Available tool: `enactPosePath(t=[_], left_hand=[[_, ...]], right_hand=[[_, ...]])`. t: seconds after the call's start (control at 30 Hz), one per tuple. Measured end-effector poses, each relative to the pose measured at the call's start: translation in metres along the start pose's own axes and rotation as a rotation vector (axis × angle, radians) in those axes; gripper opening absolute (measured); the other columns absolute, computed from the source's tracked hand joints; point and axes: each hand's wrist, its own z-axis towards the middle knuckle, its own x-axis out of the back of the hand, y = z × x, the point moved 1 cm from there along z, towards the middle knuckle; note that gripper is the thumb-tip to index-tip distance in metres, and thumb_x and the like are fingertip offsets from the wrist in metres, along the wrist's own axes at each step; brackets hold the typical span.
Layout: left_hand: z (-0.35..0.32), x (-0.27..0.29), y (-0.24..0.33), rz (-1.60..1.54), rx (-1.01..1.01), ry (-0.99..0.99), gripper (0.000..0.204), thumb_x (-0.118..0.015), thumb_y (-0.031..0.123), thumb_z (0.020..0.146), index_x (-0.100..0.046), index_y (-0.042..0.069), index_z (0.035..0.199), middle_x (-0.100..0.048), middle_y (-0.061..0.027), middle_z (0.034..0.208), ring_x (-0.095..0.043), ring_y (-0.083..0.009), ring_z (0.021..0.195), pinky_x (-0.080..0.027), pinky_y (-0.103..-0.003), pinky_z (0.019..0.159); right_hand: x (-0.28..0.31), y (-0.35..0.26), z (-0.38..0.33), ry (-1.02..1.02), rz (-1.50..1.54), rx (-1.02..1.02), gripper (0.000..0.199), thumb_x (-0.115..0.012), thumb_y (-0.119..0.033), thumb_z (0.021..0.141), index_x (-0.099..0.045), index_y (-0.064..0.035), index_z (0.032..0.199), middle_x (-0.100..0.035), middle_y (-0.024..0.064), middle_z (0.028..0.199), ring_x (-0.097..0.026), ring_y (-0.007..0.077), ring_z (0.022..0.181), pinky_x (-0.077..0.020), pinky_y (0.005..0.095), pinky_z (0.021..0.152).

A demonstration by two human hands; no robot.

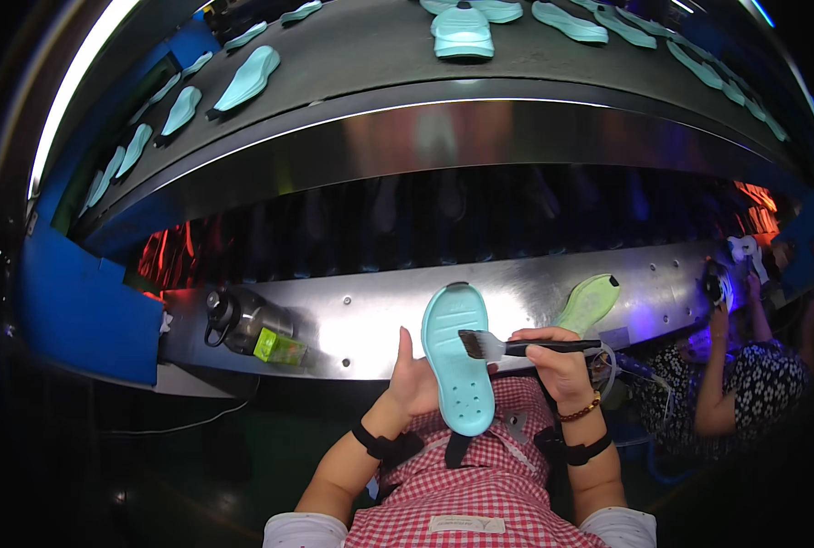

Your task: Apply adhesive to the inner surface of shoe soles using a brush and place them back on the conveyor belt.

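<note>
Before a steel conveyor ledge (pixel 370 320), our left hand (pixel 416 384) grips a turquoise shoe sole (pixel 460 358) while our right hand (pixel 558 361), closed on a brush (pixel 507 345), coats its upper half; we judge the lower half comes next.

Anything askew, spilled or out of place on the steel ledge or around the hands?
Mildly: a dark bottle lies tipped on its side on the steel ledge. No spill shows. The left hand holds a teal sole; the right hand holds a brush.

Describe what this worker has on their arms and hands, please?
Both hands are bare, no gloves. The left hand has a black strap around its wrist, with a dark piece hanging from it. The right hand has a brown beaded bracelet at the wrist and a black band further up the forearm. Short white sleeves show at both upper arms.
</note>
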Motion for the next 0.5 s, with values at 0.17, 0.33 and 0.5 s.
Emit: enactPosePath(t=[0.17, 0.33, 0.5], left_hand=[[-0.002, 0.004, -0.004, -0.123, -0.037, 0.003, 0.090, -0.010, 0.076, 0.071, -0.031, 0.012, 0.130, -0.043, -0.0218, 0.121, -0.039, -0.0448, 0.112, -0.029, -0.053, 0.096], [0.002, 0.003, -0.012, -0.017, -0.159, 0.091, 0.077, -0.015, 0.067, 0.079, -0.041, 0.007, 0.120, -0.052, -0.0184, 0.107, -0.052, -0.0329, 0.097, -0.039, -0.046, 0.087], [0.016, 0.001, -0.020, 0.024, -0.398, 0.490, 0.067, -0.015, 0.060, 0.083, -0.041, 0.010, 0.119, -0.048, -0.0103, 0.113, -0.046, -0.0252, 0.105, -0.037, -0.040, 0.091]], right_hand=[[-0.005, 0.025, 0.017, 0.017, -0.203, -0.029, 0.020, -0.060, 0.000, 0.074, -0.060, 0.0047, 0.093, -0.062, 0.0112, 0.088, -0.058, 0.0146, 0.080, -0.0447, 0.0251, 0.077], [-0.022, 0.025, 0.034, 0.051, -0.294, -0.043, 0.021, -0.063, -0.004, 0.074, -0.060, 0.0045, 0.093, -0.063, 0.0087, 0.087, -0.057, 0.0118, 0.078, -0.0453, 0.0225, 0.073], [-0.045, 0.028, 0.036, -0.025, -0.653, 0.041, 0.020, -0.064, -0.003, 0.072, -0.062, 0.0011, 0.092, -0.063, 0.0094, 0.086, -0.058, 0.0121, 0.081, -0.0467, 0.0244, 0.070]])
